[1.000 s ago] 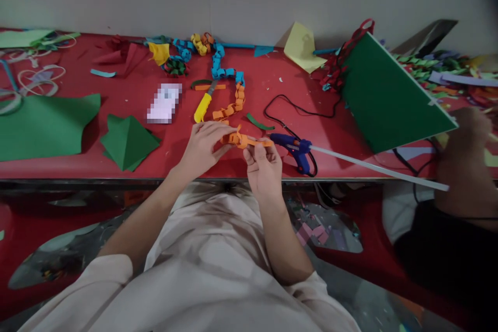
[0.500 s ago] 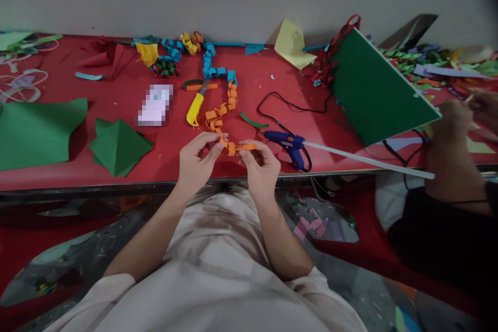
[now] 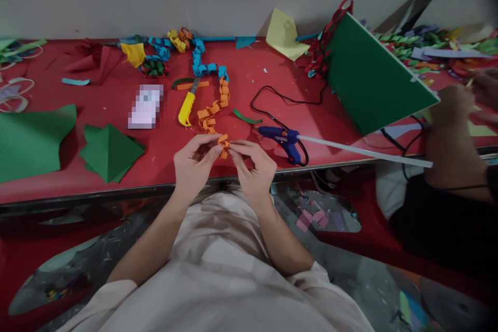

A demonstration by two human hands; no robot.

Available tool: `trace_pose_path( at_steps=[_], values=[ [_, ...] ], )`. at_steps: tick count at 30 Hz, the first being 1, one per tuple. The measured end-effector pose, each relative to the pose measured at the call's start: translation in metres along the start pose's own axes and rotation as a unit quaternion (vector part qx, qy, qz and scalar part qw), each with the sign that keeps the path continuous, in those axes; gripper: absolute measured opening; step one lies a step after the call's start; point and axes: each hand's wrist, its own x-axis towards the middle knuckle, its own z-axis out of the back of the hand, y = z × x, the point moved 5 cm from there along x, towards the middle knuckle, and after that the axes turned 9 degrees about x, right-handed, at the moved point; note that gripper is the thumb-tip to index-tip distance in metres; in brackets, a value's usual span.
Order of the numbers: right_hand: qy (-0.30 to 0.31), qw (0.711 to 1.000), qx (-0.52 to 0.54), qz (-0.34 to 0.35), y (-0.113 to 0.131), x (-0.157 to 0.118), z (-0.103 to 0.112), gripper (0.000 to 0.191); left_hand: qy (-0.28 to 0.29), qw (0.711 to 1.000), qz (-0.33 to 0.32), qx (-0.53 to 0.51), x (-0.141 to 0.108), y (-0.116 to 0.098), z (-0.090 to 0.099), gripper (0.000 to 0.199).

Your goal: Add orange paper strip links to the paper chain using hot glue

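Observation:
A paper chain of blue and orange links runs down the red table toward me. Its near orange end lies between my hands. My left hand pinches the last links of the chain. With thumb and fingers closed, my right hand grips an orange paper strip at that same end, its fingertips close to the left ones. The fingers partly hide the strip. Just right of my hands lies a blue glue gun with a long white glue stick in its back.
A yellow-handled knife, an orange strip and a blurred-out phone lie left of the chain. Green paper is farther left. At right stand a green board and a co-worker's arm. A black cord curves behind the glue gun.
My right hand has moved left, close to my left hand. The orange strip, stretched out to the right before, is now bent in at the chain's end. The view has shifted slightly.

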Motion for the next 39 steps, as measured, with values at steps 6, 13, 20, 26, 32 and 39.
trace_pose_path(
  at_steps=[6,13,20,26,32,39],
  values=[
    [0.005,1.0,-0.023,0.007,0.001,-0.001,0.0,0.012,-0.009,1.0,0.023,-0.019,-0.003,0.008,0.0,0.031],
    [-0.021,0.998,-0.057,0.024,0.005,-0.009,0.007,0.015,-0.02,0.999,0.038,-0.007,-0.003,0.012,0.006,0.031],
    [-0.19,0.964,-0.173,0.064,-0.002,-0.028,0.088,0.009,-0.05,0.996,0.067,-0.012,-0.003,0.033,0.021,0.034],
    [0.012,0.943,-0.331,-0.032,-0.036,0.018,0.121,0.039,-0.035,0.995,0.089,-0.038,0.0,0.043,0.022,0.038],
    [0.127,0.945,-0.296,-0.056,-0.047,0.038,0.104,0.05,-0.021,0.992,0.105,-0.069,0.0,0.048,0.021,0.036],
    [0.149,0.984,-0.039,-0.093,0.006,0.024,0.083,0.03,-0.021,0.985,0.106,-0.133,-0.001,0.055,0.021,0.034]
  ],
)
